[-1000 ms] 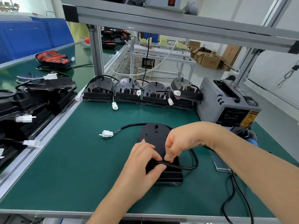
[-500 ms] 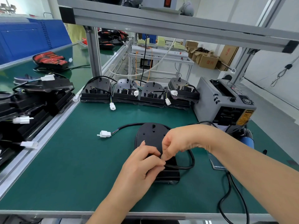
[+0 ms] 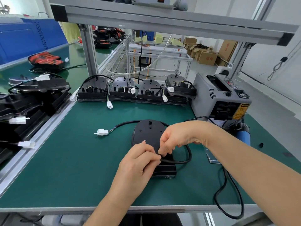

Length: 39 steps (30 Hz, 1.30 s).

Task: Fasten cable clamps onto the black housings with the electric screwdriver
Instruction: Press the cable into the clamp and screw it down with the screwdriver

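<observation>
Bench top: green mat with an aluminium edge, spreading under the fingers and out to every side of them.
Frame: grey aluminium beam high above and beyond the fingers, carried by one post to their far left and another post to their far right.
Left of the fingers: second green bench, and past it a blue cabinet.
Straight beyond the fingers: white metal table.
Beyond and right of the fingers: brown cardboard boxes near a white wall.
Ground: pale grey floor, far right of the fingers.
Light: bright and even, with soft shadows.
</observation>
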Tool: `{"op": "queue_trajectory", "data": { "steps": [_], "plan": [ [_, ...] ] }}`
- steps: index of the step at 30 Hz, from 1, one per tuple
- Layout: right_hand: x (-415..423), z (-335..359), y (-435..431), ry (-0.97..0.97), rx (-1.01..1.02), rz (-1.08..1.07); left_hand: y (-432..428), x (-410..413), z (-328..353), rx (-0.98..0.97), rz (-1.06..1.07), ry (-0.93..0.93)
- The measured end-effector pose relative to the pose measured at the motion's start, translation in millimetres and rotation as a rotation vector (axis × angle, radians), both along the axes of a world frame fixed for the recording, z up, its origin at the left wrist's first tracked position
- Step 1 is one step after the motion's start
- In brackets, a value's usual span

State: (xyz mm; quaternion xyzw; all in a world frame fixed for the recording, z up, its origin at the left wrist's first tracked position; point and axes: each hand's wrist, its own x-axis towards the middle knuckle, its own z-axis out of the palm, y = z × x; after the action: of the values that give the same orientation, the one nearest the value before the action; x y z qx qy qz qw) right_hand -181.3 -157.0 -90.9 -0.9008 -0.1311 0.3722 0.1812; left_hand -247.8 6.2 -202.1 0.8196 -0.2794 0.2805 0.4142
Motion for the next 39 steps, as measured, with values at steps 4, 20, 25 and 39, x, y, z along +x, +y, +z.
{"op": "queue_trajectory", "data": {
  "steps": [4, 20, 25, 39],
  "plan": [
    [-1, -1, 1, -0.02, -0.009, -0.006, -2, -4, -3, 0.022, 0.057, -0.029],
    [-11, 14, -66, -0.626, -0.493, -0.345, -2, -9, 1, 0.034, 0.074, 0.01],
    [-4, 1, -122, -0.53, -0.894, -0.519, -2, -11, 5, 0.036, 0.06, 0.031],
    [13, -42, -186, -0.342, -0.72, -0.845, -2, -10, 5, 0.011, 0.054, 0.03]
  ]
}}
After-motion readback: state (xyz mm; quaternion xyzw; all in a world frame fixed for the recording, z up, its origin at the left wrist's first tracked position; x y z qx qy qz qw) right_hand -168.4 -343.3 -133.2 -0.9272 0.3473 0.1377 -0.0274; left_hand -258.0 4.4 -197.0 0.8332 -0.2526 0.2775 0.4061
